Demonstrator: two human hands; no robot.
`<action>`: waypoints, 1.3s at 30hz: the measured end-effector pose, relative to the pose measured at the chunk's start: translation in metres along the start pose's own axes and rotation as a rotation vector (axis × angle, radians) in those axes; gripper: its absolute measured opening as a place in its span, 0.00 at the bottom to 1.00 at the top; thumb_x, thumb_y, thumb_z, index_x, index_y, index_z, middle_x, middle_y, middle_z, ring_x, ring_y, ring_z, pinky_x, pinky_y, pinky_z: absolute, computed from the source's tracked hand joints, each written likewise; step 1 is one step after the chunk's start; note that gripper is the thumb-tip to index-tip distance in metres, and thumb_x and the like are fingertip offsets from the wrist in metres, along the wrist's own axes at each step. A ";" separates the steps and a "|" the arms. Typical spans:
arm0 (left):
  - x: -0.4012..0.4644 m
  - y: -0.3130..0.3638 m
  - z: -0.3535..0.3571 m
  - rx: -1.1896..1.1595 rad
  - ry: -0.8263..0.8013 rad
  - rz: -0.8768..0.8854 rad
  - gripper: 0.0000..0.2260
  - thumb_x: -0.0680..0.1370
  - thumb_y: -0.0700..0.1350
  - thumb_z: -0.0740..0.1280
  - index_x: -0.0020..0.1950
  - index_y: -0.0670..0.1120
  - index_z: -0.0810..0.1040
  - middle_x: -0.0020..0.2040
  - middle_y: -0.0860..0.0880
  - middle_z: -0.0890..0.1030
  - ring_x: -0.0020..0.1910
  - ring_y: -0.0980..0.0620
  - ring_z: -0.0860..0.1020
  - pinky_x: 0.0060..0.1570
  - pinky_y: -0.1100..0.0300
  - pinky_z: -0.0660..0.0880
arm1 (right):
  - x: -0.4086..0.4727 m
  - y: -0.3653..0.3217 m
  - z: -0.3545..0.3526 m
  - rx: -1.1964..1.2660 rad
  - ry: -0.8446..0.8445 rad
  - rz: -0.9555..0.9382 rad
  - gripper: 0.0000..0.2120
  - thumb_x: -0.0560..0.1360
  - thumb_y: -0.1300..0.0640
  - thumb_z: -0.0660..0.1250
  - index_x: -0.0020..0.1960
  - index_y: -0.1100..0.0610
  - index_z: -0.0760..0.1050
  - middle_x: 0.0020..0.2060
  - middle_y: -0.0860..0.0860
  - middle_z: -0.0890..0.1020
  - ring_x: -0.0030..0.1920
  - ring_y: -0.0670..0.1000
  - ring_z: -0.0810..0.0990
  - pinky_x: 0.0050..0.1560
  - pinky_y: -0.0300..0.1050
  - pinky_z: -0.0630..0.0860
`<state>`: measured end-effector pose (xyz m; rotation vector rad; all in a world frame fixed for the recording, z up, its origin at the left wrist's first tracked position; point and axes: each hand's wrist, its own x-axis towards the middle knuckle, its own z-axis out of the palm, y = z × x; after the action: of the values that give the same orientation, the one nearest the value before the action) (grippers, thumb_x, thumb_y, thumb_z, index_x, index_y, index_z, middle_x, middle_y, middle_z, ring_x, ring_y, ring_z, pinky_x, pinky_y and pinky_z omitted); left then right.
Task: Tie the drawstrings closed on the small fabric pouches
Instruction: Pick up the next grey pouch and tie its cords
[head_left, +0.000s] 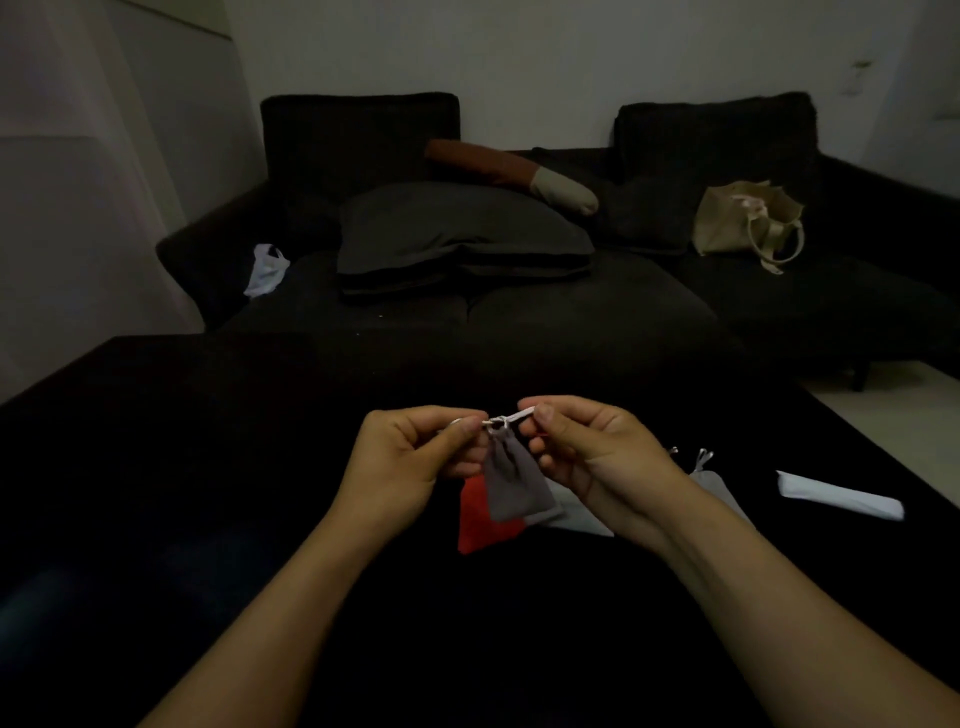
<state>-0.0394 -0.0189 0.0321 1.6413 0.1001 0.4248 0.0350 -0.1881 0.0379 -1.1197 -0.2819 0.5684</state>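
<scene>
Grey pouch (511, 480): small fabric bag, neck gathered, hanging mouth-up above the dark table (208, 441) near the middle of its width, held clear of the surface by its pale drawstring (506, 418). Left hand (415, 457): fingers curled, thumb and forefinger pinching the left end of the drawstring just beside the gathered neck. Right hand (582, 447): fingers curled likewise, thumb and forefinger pinching the right end of the cord, which runs level between the two hands. Red pouch (480, 519): lying flat on the table directly below the grey one, partly covered by it in this view. Light grey pouch (576, 512): flat on the table, touching or just beside the red one, its far part hidden behind the right wrist. Further pale pouch (714, 480): on the table toward the right edge, cord ends showing at its top; whether they are tied cannot be told. White folded item (839, 496): lying near the table's right edge, kind unclear. Dark sofa (571, 322): beyond the table's far edge, carrying a dark cushion (462, 239), a brown and beige bolster (511, 174) leaning behind it, a beige tote bag (748, 223) on the right-hand seat and a white plastic bag (267, 270) by the left armrest.
</scene>
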 end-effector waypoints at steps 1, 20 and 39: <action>0.000 -0.001 0.000 0.046 0.002 0.014 0.07 0.77 0.35 0.66 0.46 0.42 0.84 0.34 0.46 0.84 0.32 0.54 0.82 0.34 0.65 0.79 | 0.001 0.001 0.000 0.009 0.008 0.007 0.08 0.78 0.64 0.63 0.52 0.63 0.81 0.36 0.53 0.82 0.35 0.45 0.79 0.36 0.35 0.78; 0.008 0.003 0.025 -0.919 -0.164 -0.403 0.28 0.71 0.63 0.65 0.56 0.39 0.77 0.47 0.45 0.85 0.47 0.54 0.80 0.42 0.69 0.74 | 0.005 0.003 0.009 0.468 -0.061 0.172 0.20 0.76 0.53 0.63 0.61 0.66 0.77 0.55 0.62 0.81 0.57 0.59 0.81 0.42 0.49 0.84; -0.003 0.003 0.045 -0.519 0.020 -0.215 0.17 0.79 0.54 0.62 0.34 0.49 0.80 0.34 0.50 0.81 0.30 0.57 0.77 0.31 0.65 0.73 | -0.001 0.011 0.009 0.067 0.113 -0.066 0.12 0.82 0.52 0.60 0.41 0.55 0.72 0.29 0.49 0.74 0.26 0.43 0.70 0.27 0.36 0.70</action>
<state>-0.0283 -0.0625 0.0316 1.1021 0.1649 0.2721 0.0270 -0.1780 0.0314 -1.0701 -0.1999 0.4511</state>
